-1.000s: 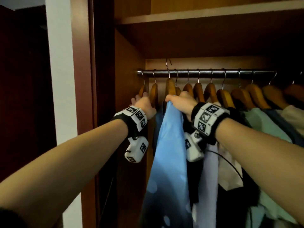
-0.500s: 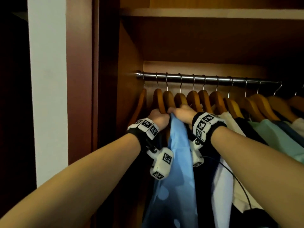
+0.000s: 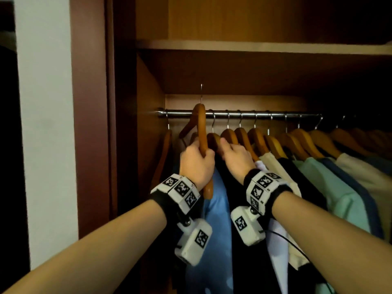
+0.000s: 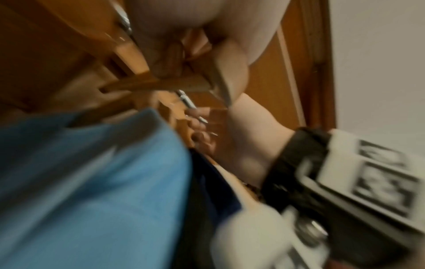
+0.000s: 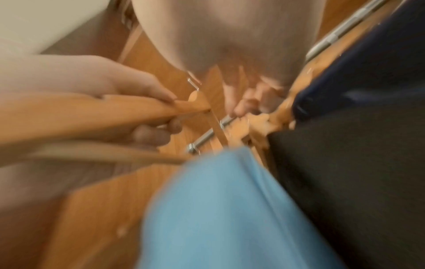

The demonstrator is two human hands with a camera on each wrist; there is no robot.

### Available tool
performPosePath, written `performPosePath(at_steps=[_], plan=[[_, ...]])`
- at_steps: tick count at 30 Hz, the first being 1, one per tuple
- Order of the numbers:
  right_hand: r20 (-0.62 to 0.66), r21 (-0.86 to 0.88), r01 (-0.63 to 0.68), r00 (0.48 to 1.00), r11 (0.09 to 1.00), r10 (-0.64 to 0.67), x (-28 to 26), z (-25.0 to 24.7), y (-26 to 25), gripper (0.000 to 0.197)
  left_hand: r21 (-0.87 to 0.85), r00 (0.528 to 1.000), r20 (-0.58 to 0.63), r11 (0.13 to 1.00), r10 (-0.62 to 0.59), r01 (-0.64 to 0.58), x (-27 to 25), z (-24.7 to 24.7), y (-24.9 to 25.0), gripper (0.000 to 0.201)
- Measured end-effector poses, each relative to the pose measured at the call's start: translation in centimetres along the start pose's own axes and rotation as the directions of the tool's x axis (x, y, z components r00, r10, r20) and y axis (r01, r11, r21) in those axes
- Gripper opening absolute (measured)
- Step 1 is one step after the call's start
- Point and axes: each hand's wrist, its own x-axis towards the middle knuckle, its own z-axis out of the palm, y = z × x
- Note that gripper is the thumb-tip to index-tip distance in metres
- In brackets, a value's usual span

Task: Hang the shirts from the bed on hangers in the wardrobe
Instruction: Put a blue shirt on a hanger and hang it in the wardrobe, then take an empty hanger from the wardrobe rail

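Note:
My left hand point(image 3: 197, 164) grips an empty wooden hanger point(image 3: 201, 128) by one arm. It holds the hanger raised, with the hook point(image 3: 201, 92) above the metal rail point(image 3: 244, 114). The left wrist view shows my fingers point(image 4: 174, 54) wrapped round the same hanger point(image 4: 161, 85). A light blue shirt point(image 3: 218, 219) hangs just below and right of that hand. My right hand point(image 3: 235, 158) lies on the tops of the hanging hangers point(image 3: 229, 134) right of the blue shirt. Its fingers point(image 5: 248, 102) curl over a hanger neck.
More wooden hangers carrying dark, white, cream and mint shirts point(image 3: 331, 187) fill the rail to the right. The wardrobe's side wall point(image 3: 148, 124) stands close on the left. A shelf point(image 3: 254, 47) runs above the rail. A white wall point(image 3: 46, 124) is further left.
My left hand has taken an empty hanger and lifted it until its hook is above the rail. My right hand has moved from the blue shirt's top to the hangers beside it.

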Motion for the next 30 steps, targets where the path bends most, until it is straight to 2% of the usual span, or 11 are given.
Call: performPosePath(at_steps=[2, 5, 9, 13, 16, 19, 20, 23, 24, 28, 30], plan=[[0.012, 0.135, -0.004, 1.000, 0.991, 0.002, -1.4, -1.8, -0.5, 0.057, -0.069, 0.999, -0.016, 0.997, 0.040, -0.041, -2.0, 0.4, 1.6, 0.017], [0.187, 0.200, 0.002, 0.982, 0.980, -0.040, -4.6, -5.1, -1.3, 0.057, -0.157, 0.992, 0.021, 0.981, 0.123, -0.118, -6.3, 1.7, 4.4, 0.020], [0.274, 0.126, 0.041, 0.959, 0.991, -0.074, -8.8, -11.4, -0.9, 0.036, -0.171, 0.969, 0.113, 0.965, 0.221, -0.200, -11.3, 3.5, 8.0, 0.020], [0.348, 0.000, 0.005, 0.937, 1.000, -0.005, -15.3, -18.2, 2.1, 0.031, -0.182, 0.974, 0.026, 0.959, 0.225, -0.217, -15.1, 4.7, 10.6, 0.029], [0.420, -0.094, -0.029, 0.905, 0.995, 0.066, -21.2, -23.5, 5.2, 0.028, -0.016, 0.995, 0.014, 0.995, 0.102, -0.101, -17.4, 6.1, 13.0, 0.054], [0.467, -0.158, -0.059, 0.875, 0.986, 0.128, -27.7, -29.5, 7.7, 0.024, 0.186, 0.988, 0.140, 0.978, 0.064, -0.089, -19.9, 8.2, 15.7, 0.081], [0.472, -0.177, -0.071, 0.869, 0.982, 0.148, -29.9, -31.5, 8.5, 0.024, 0.223, 0.974, 0.207, 0.965, 0.093, -0.140, -21.0, 9.2, 16.8, 0.078], [0.419, -0.255, -0.160, 0.871, 0.954, 0.258, -36.4, -37.3, 10.4, 0.024, 0.244, 0.896, 0.404, 0.922, 0.186, -0.302, -25.8, 12.9, 20.7, 0.035], [0.368, -0.314, -0.192, 0.878, 0.930, 0.305, -38.4, -39.3, 11.0, 0.024, 0.207, 0.866, 0.456, 0.922, 0.205, -0.327, -27.9, 14.3, 22.1, 0.029], [0.039, -0.523, -0.398, 0.872, 0.754, 0.487, -45.7, -47.0, 14.4, 0.025, 0.045, 0.719, 0.621, 0.902, 0.312, -0.429, -37.1, 20.3, 28.6, 0.031], [-0.183, -0.466, -0.575, 0.806, 0.672, 0.563, -49.7, -50.3, 16.7, 0.023, -0.049, 0.617, 0.693, 0.879, 0.372, -0.474, -42.2, 23.8, 32.4, 0.029]])
